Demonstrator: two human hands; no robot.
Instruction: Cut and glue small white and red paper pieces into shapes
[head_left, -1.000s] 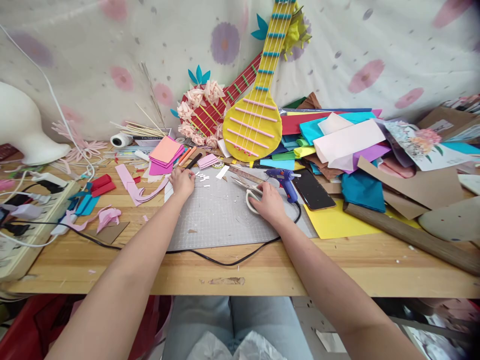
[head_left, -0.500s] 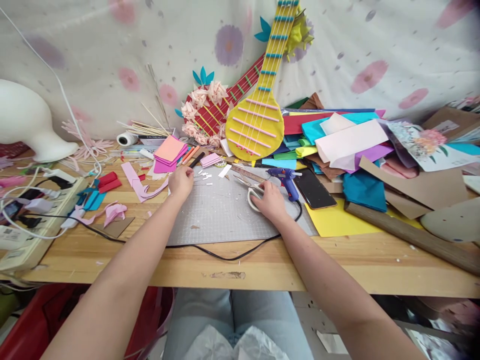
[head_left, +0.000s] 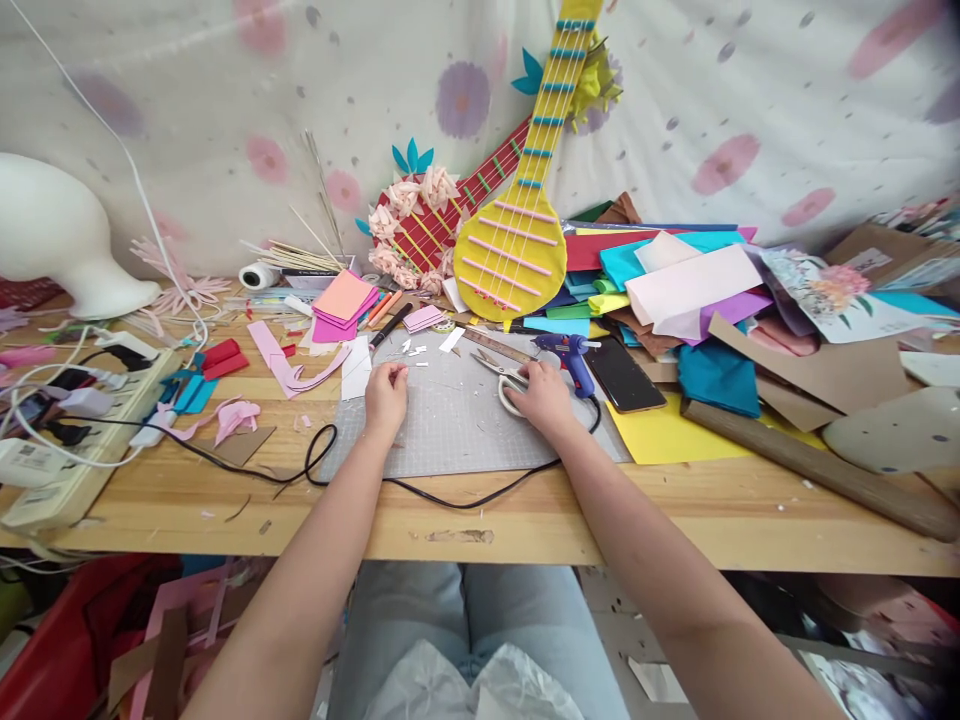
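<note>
My left hand rests on the grey cutting mat, fingers curled in a pinch; I cannot make out anything between them. Small white paper bits lie just beyond it. My right hand lies over the white handles of the scissors, whose blades point away to the left on the mat. A blue glue gun stands just right of that hand, with a black phone beside it.
Paper guitars lean on the flowered cloth at the back. Coloured paper sheets pile up at the right, above a yellow sheet and a wooden stick. A power strip, cables and pink scraps crowd the left.
My left hand has drawn back from the far left corner of the mat toward its middle. The right hand stays on the scissors. The view has shifted slightly.
</note>
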